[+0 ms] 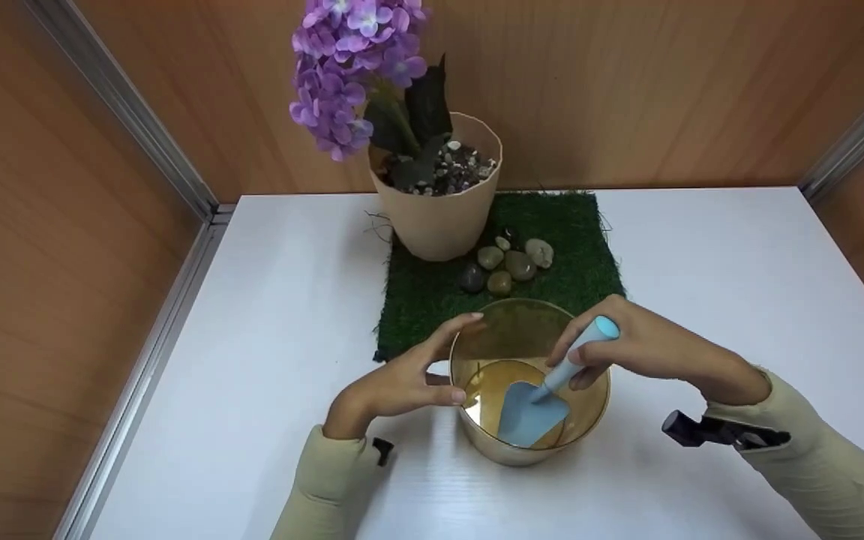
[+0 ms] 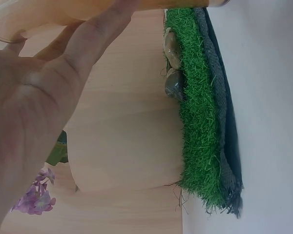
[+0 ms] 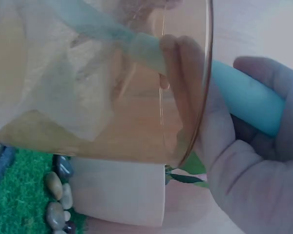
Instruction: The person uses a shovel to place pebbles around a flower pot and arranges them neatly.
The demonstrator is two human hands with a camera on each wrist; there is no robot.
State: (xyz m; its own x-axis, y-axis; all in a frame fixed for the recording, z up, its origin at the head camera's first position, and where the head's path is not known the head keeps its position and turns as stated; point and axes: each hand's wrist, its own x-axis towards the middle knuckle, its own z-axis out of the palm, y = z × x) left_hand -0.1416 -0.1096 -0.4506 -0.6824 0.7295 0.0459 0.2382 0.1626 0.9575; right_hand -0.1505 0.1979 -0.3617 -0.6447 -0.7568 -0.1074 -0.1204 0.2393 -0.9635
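Note:
A see-through amber glass bowl [image 1: 589, 412] stands upright on the white table, by the front edge of the green mat. My left hand [image 1: 402, 382] holds the bowl's left side, thumb near the front rim and fingers farther round; in the left wrist view the fingers reach up to the glass. A small light-blue trowel [image 1: 533, 412] slants into the bowl, blade low inside. My right hand [image 1: 634, 345] grips its handle over the right rim. In the right wrist view the trowel handle [image 3: 246, 97] lies between thumb and fingers. Whether the bowl holds liquid, I cannot tell.
Behind the bowl lies an artificial grass mat [image 1: 432, 300] with several smooth pebbles [image 1: 520, 265]. A cream pot [image 1: 439, 221] with purple flowers [image 1: 342, 75] stands at its back left. Wooden panels [image 1: 627, 97] wall the table's back and sides.

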